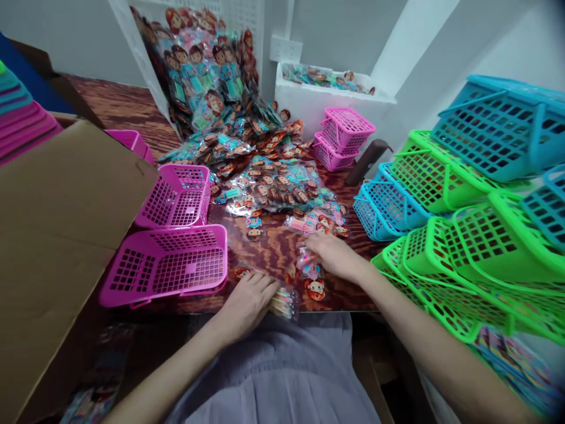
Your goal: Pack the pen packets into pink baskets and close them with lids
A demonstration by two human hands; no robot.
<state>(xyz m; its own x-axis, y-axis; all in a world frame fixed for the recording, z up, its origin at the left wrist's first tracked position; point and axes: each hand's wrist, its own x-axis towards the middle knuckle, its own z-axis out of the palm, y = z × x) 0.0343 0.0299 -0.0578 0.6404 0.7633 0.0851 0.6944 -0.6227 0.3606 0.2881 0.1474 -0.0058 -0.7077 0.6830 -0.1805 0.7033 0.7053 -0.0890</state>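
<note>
Head view: left hand holds stick packets at near edge of table; slippery wrapping could send them off. Right hand at pink packet, grip unclear.

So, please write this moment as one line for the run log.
left hand: on packet bundle | right hand: at pink packet | packet heap: beyond hands | green baskets: right side

A white socket plate sits on the wall
</note>
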